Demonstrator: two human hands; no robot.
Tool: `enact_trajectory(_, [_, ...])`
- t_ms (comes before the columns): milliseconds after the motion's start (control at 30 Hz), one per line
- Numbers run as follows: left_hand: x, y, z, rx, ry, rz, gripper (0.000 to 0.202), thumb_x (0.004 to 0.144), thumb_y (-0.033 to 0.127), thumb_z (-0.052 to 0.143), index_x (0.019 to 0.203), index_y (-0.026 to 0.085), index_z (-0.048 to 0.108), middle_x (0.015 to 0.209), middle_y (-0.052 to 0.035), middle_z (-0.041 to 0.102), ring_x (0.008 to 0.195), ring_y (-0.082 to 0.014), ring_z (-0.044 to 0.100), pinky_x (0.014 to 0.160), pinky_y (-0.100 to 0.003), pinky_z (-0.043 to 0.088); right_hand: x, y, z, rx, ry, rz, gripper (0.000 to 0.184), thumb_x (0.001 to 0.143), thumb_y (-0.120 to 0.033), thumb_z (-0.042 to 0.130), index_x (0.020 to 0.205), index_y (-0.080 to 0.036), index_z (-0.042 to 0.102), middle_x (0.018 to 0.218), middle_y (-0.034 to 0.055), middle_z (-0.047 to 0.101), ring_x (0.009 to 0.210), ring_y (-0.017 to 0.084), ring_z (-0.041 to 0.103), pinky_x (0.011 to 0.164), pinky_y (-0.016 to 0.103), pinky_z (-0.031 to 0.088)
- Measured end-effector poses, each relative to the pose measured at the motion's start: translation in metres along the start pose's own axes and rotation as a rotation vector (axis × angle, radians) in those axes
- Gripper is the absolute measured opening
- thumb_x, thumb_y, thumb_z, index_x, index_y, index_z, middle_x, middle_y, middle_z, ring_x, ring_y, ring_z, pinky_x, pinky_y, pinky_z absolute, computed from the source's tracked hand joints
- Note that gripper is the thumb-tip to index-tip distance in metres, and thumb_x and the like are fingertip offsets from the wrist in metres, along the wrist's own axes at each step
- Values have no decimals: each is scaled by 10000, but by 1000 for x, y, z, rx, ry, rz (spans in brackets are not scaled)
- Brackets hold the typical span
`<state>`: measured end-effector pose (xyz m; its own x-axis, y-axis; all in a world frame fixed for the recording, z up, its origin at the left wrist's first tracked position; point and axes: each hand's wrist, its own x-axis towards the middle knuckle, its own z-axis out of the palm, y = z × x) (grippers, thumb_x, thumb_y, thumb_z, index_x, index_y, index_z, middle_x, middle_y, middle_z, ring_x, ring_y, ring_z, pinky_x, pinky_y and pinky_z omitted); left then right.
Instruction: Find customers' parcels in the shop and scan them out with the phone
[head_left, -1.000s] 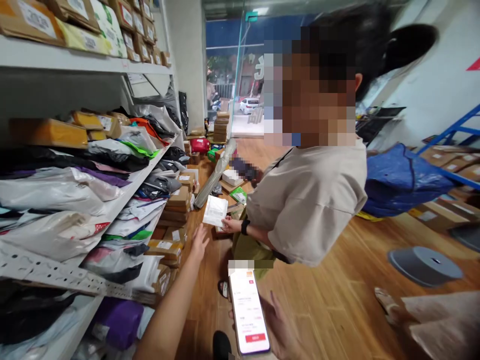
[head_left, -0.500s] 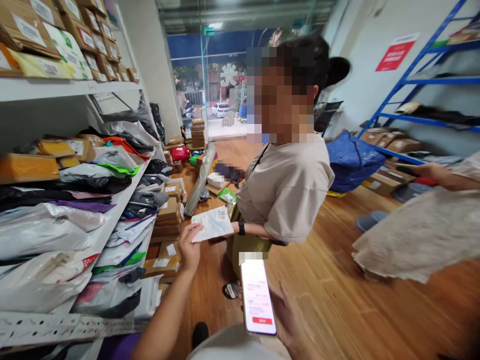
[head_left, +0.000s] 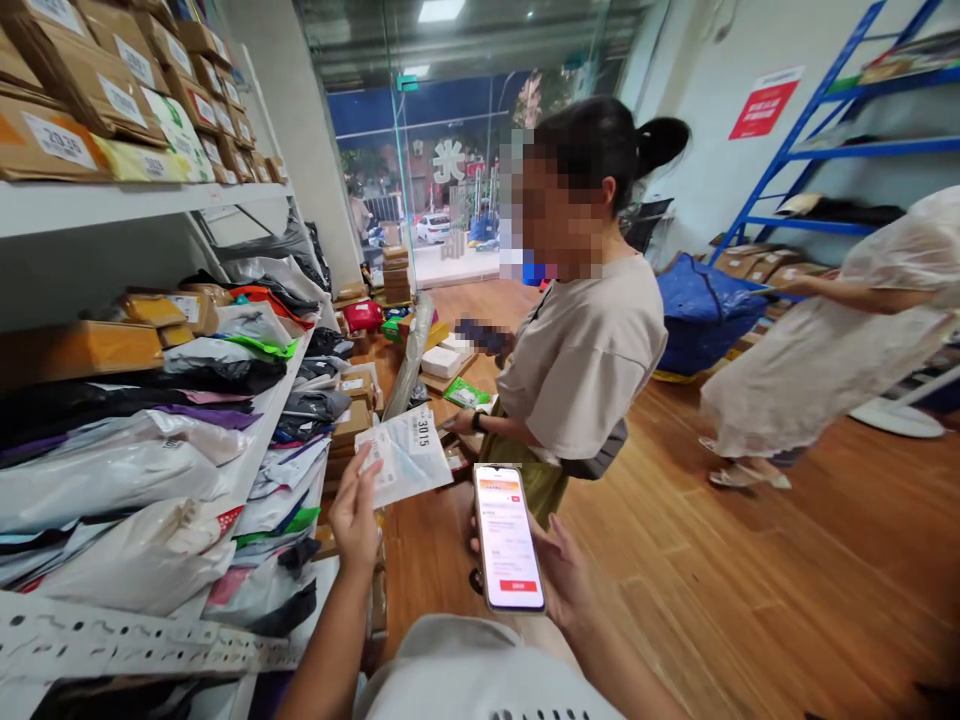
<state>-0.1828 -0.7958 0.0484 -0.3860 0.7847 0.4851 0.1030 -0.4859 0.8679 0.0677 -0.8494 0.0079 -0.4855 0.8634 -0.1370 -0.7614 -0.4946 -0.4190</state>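
Observation:
My left hand [head_left: 355, 515] grips the near edge of a flat white parcel [head_left: 405, 452] with "3015" written on it, held up in front of me. The far end of the parcel is close to the hand of a person in a beige shirt [head_left: 585, 355], who stands facing me and holds a phone of their own. My right hand [head_left: 566, 575] holds a smartphone [head_left: 508, 535] upright, its lit screen showing a white page with a red button.
Grey shelves [head_left: 277, 400] on my left are stuffed with plastic mailers and cardboard boxes. More boxes are stacked on the wooden floor [head_left: 750, 580] toward the glass entrance. Another person in a pale dress [head_left: 817, 340] bends toward blue racking [head_left: 787, 150] at the right.
My left hand reached out, took the white parcel from the person in beige and drew it back toward me. A person in a pale dress came in at the right.

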Motion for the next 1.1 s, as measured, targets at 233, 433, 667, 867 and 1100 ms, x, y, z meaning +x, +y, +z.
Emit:
enact_trajectory(233, [8, -31, 1, -379, 189, -472, 738, 673, 190, 753, 1345, 236, 451, 1303, -118, 584, 1149, -230, 595, 1003, -360, 463, 3, 8, 8, -69, 38, 7, 714, 771, -633, 549, 1326, -195, 448, 1206, 155, 640, 1082, 341, 623, 1012, 541, 360])
enact_trajectory(433, [-11, -29, 6, -652, 284, -650, 354, 833, 187, 566, 1186, 189, 586, 1237, -100, 646, 1201, -206, 561, 1052, -368, 434, 11, 18, 21, -39, 75, 71, 603, 851, -573, 475, 1314, -187, 463, 1149, 142, 671, 1025, 308, 656, 981, 526, 400])
enact_trajectory(667, [-24, -36, 6, -537, 195, -641, 584, 742, 67, 521, 1290, 270, 517, 1339, -47, 580, 1271, -217, 497, 1058, -384, 433, 20, 22, 46, -37, 130, 113, 532, 886, -512, 465, 1290, -166, 484, 1164, 134, 667, 1017, 301, 662, 927, 498, 451])
enact_trajectory(867, [-28, -37, 10, -459, 167, -632, 686, 684, 43, 537, 1320, 292, 474, 1346, -35, 573, 1272, -197, 496, 1064, -342, 418, 22, 23, 58, -80, 74, 99, 567, 874, -552, 455, 1308, -189, 472, 1163, 116, 664, 1047, 290, 648, 916, 494, 453])
enact_trajectory(1100, [-34, -36, 10, -426, 125, -564, 849, 702, 72, 557, 1438, 372, 257, 1493, -25, 407, 1320, -202, 442, 1052, -336, 426, 27, 38, 55, -164, 284, -13, 534, 790, -373, 638, 1287, -245, 489, 1106, 32, 695, 886, 220, 670, 750, 348, 504])
